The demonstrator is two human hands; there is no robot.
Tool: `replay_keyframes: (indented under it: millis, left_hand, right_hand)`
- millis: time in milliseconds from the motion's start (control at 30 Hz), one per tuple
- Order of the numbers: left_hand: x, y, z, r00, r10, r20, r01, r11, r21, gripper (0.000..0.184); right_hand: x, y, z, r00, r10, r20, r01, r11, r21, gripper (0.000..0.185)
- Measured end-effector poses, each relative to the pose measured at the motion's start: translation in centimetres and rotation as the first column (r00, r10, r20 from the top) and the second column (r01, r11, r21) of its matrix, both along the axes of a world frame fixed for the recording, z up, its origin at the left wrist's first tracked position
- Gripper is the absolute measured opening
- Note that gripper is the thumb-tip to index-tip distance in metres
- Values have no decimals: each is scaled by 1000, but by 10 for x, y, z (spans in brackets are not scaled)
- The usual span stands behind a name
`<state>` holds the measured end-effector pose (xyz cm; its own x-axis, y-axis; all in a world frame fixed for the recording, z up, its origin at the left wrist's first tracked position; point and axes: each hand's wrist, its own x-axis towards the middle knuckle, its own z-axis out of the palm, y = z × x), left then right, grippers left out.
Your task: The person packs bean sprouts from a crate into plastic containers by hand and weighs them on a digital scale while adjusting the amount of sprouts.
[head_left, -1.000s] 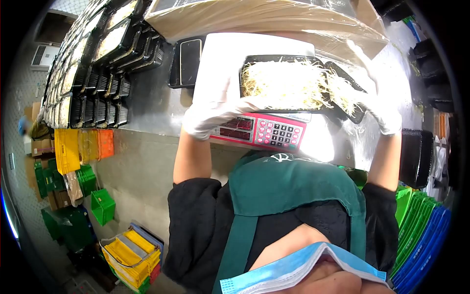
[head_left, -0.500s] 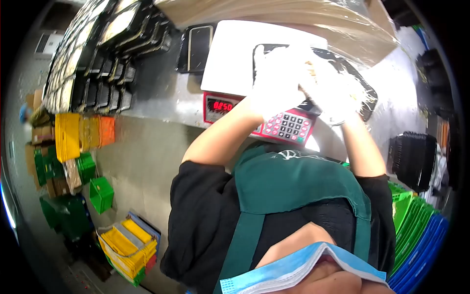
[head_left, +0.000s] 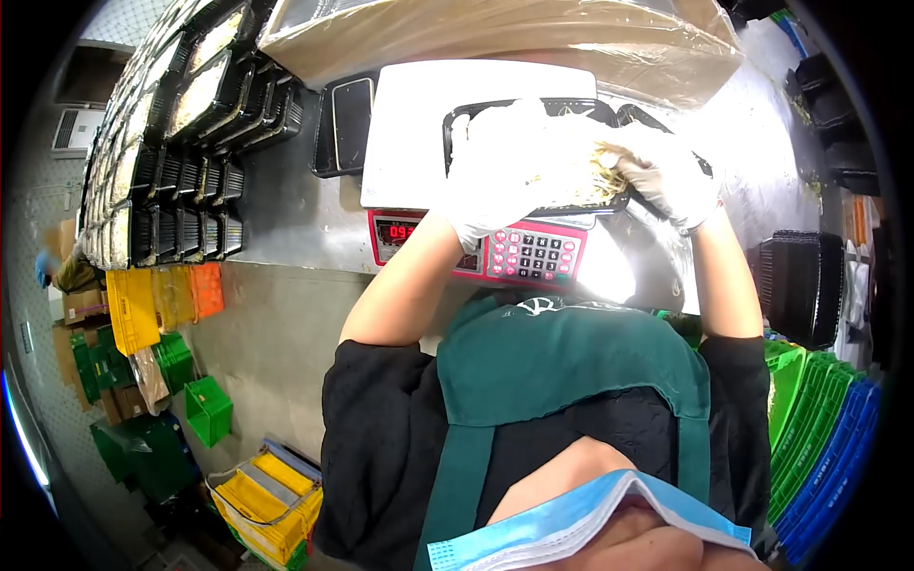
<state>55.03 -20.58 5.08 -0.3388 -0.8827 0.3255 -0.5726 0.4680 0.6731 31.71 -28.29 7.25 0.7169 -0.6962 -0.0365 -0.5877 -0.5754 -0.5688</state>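
Observation:
A black tray (head_left: 449, 143) of pale bean sprouts (head_left: 581, 176) stands on the white plate of a scale (head_left: 409, 133) with a red display and keypad. My left hand (head_left: 500, 171), in a white glove, lies flat over the sprouts in the left part of the tray. At the tray's right end, my gloved right hand (head_left: 666, 176) has its fingers bent against the sprouts; glare hides whether it grips any. Partly behind the right hand is a second black tray (head_left: 643, 116).
Stacked black trays of sprouts (head_left: 200, 105) stand at the left. A phone (head_left: 352, 124) lies in a black tray by the scale. Behind is a plastic-lined box (head_left: 495, 38). Black trays (head_left: 804, 285) stand at the right, above green and blue crates (head_left: 819, 428).
Both hands have come inward over the tray since the first frame. Since the second, they have moved slightly apart, and the right hand is now at the tray's right end.

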Motion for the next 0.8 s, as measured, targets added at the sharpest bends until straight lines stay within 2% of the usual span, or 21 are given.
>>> replay_keyframes:
  millis: [33, 100, 167, 200, 267, 300, 333, 400, 433, 467, 500, 533, 567, 600, 633, 667, 700, 733, 800]
  left_hand:
    - [0, 0, 2, 998, 28, 50, -27, 1000, -6, 40]
    - [-2, 0, 9, 993, 54, 101, -53, 999, -13, 40]
    - [-3, -2, 22, 993, -9, 118, 23, 992, -121, 32]
    - [-1, -4, 15, 993, -9, 115, 23, 992, -123, 32]
    - [5, -4, -2, 983, -24, 182, 73, 962, -265, 38]
    - [8, 0, -5, 979, -23, 205, 87, 947, -309, 40]
    - [11, 11, 0, 989, 15, 150, 23, 968, -249, 42]
    - [19, 34, 17, 993, 108, 50, -101, 986, -136, 46]
    - [22, 43, 23, 987, 163, 0, -162, 984, -73, 47]
    - [23, 48, 26, 975, 218, -48, -219, 976, -3, 49]
    - [26, 49, 22, 974, 223, -42, -223, 975, -8, 49]
    - [31, 50, 12, 953, 302, 22, -299, 950, -89, 53]
    - [32, 51, 8, 921, 381, 77, -365, 916, -167, 56]
    - [24, 47, 2, 943, 331, 29, -327, 940, -100, 58]
    - [13, 41, 10, 975, 219, -40, -216, 974, 68, 61]
    - [4, 33, 20, 986, 113, -125, -84, 973, 213, 63]
    - [3, 24, 12, 986, 107, -127, -81, 977, 198, 63]
    - [4, 14, -3, 994, 72, 84, -79, 993, 89, 66]
    - [6, 5, 0, 954, 46, 297, -38, 999, -34, 69]
  right_hand:
    - [-8, -4, -2, 987, -152, 56, 135, 964, 228, 48]
    - [-36, -13, -16, 844, -410, 347, 164, 812, 561, 35]
    - [-67, -20, -5, 784, -487, 386, 306, 843, 442, 34]
    - [-88, -30, -12, 762, -534, 367, 400, 833, 382, 36]
    - [-113, -48, -24, 767, -562, 310, 423, 806, 413, 42]
    - [-115, -47, -33, 832, -500, 242, 379, 829, 411, 46]
    - [-113, -43, -38, 884, -432, 176, 332, 848, 413, 52]
    - [-114, -33, -29, 920, -380, -98, 390, 912, 126, 55]
    - [-115, -28, -24, 898, -371, -237, 378, 926, -18, 56]
    - [-120, -26, -27, 887, -460, -45, 462, 875, 148, 53]
    - [-117, -24, -28, 889, -456, -37, 456, 877, 148, 53]
    - [-104, -19, -23, 850, -471, 237, 391, 865, 315, 46]
    - [-89, -11, -18, 727, -495, 477, 278, 846, 454, 39]
    - [-67, -5, -20, 710, -464, 530, 121, 821, 558, 38]
    - [-46, 1, -22, 688, -451, 569, -35, 762, 647, 37]
    - [-8, 15, 4, 852, -150, 502, -5, 956, 293, 47]
    - [29, 30, 30, 938, 57, 342, -10, 991, -137, 59]
    - [37, 25, 3, 996, 49, 77, -31, 975, -218, 64]
    - [49, 28, 22, 986, 115, 119, -84, 968, -236, 60]
